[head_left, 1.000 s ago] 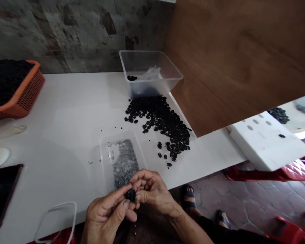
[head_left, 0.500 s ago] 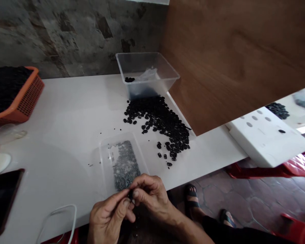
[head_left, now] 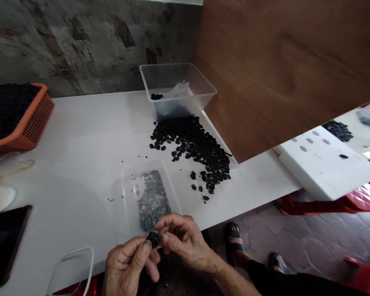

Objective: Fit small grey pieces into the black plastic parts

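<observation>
Left hand (head_left: 126, 263) has slid a bit from the right hand (head_left: 186, 242), showing more of the small black part (head_left: 153, 238) it pinches. Right fingers bend close beside it (holding what, I can't tell). A loose pinch could drop it. Past the fingers: clear tray (head_left: 130, 213) of metal bits (head_left: 154, 203), then black pieces (head_left: 200, 142).

Room btwn basket (head_left: 38, 117) & tub (head_left: 185, 98); blk pile (head_left: 200, 144) blocks tub's near side.
</observation>
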The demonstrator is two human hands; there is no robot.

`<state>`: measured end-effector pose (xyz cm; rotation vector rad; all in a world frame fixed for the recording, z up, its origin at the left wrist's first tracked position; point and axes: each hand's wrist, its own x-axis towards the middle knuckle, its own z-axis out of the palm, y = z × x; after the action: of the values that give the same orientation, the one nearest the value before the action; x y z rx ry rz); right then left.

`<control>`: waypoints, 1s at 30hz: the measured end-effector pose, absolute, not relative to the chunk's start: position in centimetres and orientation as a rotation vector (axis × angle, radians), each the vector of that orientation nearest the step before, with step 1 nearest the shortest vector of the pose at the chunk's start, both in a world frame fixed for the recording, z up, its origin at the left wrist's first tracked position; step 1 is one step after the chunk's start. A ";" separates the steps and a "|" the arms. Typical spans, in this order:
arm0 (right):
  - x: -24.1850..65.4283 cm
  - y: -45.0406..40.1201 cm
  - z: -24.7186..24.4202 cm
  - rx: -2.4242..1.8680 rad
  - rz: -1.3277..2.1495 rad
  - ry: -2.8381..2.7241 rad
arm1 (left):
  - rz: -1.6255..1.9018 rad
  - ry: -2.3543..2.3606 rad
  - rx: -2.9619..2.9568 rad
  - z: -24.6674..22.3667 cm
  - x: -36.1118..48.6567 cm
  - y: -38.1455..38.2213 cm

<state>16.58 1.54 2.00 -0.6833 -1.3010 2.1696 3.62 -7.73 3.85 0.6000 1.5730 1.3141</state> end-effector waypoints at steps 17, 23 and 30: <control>17.0 2.1 2.4 -0.482 1.669 -1.866 | 1.413 1.776 0.978 3.8 3.8 -8.5; 17.0 2.6 3.0 -0.528 1.653 -1.858 | 1.374 1.762 1.290 3.1 3.5 -8.4; 17.1 1.6 3.2 -0.486 1.221 -2.058 | 1.393 1.871 1.296 2.6 4.2 -8.5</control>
<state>17.10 1.61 3.20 -0.4858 -2.0577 1.2206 4.23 -8.54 2.57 1.2958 1.8711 1.3933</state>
